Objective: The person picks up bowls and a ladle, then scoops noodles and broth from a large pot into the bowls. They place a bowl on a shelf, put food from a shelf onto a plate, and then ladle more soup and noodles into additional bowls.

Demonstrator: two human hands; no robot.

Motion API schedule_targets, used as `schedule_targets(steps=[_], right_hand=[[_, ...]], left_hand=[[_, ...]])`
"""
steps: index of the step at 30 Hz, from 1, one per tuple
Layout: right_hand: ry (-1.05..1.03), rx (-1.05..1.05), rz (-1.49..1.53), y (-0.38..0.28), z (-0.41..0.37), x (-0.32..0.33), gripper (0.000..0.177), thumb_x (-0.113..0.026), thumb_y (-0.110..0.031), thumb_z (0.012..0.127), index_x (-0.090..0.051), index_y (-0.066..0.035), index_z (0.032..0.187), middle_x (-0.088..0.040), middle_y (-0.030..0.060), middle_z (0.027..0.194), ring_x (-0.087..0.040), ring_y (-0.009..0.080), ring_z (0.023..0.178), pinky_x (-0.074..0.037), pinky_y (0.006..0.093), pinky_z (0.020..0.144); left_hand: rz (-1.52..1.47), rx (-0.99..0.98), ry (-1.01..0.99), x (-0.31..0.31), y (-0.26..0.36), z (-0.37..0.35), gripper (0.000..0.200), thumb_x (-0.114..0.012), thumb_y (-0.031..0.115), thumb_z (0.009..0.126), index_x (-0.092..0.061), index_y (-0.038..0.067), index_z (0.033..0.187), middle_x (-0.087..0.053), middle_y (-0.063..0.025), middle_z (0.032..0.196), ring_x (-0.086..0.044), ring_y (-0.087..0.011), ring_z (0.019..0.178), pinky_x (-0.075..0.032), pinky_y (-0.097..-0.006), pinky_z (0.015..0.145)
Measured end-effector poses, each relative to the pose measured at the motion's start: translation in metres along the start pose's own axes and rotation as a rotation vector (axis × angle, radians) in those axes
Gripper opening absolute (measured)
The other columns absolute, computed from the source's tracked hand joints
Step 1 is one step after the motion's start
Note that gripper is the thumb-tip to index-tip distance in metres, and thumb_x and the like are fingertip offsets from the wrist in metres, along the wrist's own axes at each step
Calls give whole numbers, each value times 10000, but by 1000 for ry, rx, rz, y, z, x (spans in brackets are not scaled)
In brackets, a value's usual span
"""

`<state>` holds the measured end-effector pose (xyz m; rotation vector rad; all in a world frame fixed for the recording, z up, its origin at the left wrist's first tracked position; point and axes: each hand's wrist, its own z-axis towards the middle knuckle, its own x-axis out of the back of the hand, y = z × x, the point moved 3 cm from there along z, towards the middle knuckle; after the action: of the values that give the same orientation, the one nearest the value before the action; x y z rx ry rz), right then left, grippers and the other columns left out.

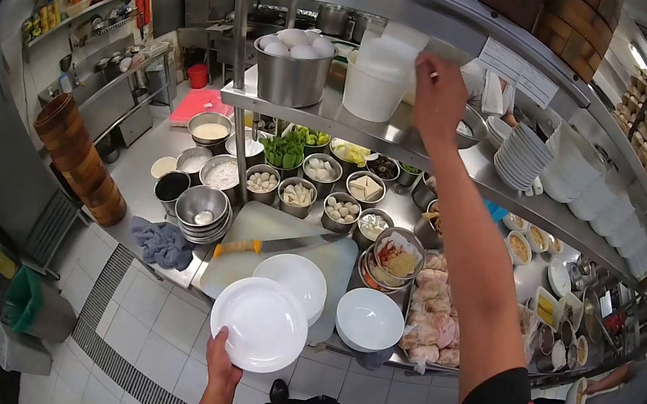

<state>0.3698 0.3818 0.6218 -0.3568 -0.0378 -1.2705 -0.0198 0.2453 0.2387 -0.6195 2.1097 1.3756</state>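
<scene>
My left hand (222, 363) grips the lower rim of a round white plate (259, 327), thumb on its upper face. Partly under it, another white plate (298, 279) lies on the cutting board (249, 229). A knife (280, 244) with a yellow handle rests behind them on the board. My right hand (440, 98) is raised at the upper shelf, fingers curled together beside a white tub (373, 93) with blurred translucent plastic pieces (394, 51) at its top. Whatever those fingers hold, I cannot make out. A white bowl (369, 321) sits right of the plates.
A steel pot of eggs (292, 74) and stacked white dishes (523, 157) stand on the shelf. Below are several ingredient tins (297, 197), raw meat pieces (432, 308), steel bowls (202, 214) and a grey cloth (160, 243). A co-worker's arm (608, 381) shows at right.
</scene>
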Motion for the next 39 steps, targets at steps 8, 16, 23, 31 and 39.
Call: schedule_targets(steps=[8, 16, 23, 31, 39], right_hand=[[233, -258, 135, 24, 18, -21, 221, -671, -226, 816, -694, -87, 987, -638, 96, 815, -619, 217, 686, -487, 347, 670], [19, 115, -231, 10, 5, -20, 137, -651, -214, 838, -678, -104, 914, -558, 67, 978, -622, 265, 793, -504, 379, 691], [178, -105, 8, 21, 7, -11, 137, -623, -173, 849, -640, -65, 933, -630, 94, 883, -637, 246, 704, -509, 345, 672], [64, -244, 31, -69, -133, 46, 156, -644, -25, 858, -634, -2, 1011, -667, 86, 905, -637, 180, 778, -517, 293, 723], [-551, -222, 88, -110, -314, 89, 218, -691, -99, 780, -692, -89, 998, -680, 89, 1015, -617, 228, 858, -500, 318, 671]], left_hand=[[-34, 4, 27, 38, -2, 6, 479, -448, 208, 952, -372, -55, 1344, -530, -207, 1245, -567, -320, 1121, -493, -424, 930], [16, 2, 12, 22, 4, 19, 486, -443, 208, 947, -375, -72, 1338, -554, -223, 1217, -594, -344, 1089, -505, -457, 929], [24, 6, -17, -16, 7, 31, 477, -471, 194, 946, -379, -47, 1347, -533, -204, 1244, -569, -300, 1120, -484, -406, 945], [35, 37, -75, -99, 8, 60, 454, -474, 260, 988, -428, -38, 1326, -569, -157, 1225, -581, -237, 1099, -484, -360, 923], [139, 48, -161, -129, -6, 71, 469, -572, 150, 921, -433, -60, 1317, -566, -182, 1232, -578, -251, 1101, -479, -344, 932]])
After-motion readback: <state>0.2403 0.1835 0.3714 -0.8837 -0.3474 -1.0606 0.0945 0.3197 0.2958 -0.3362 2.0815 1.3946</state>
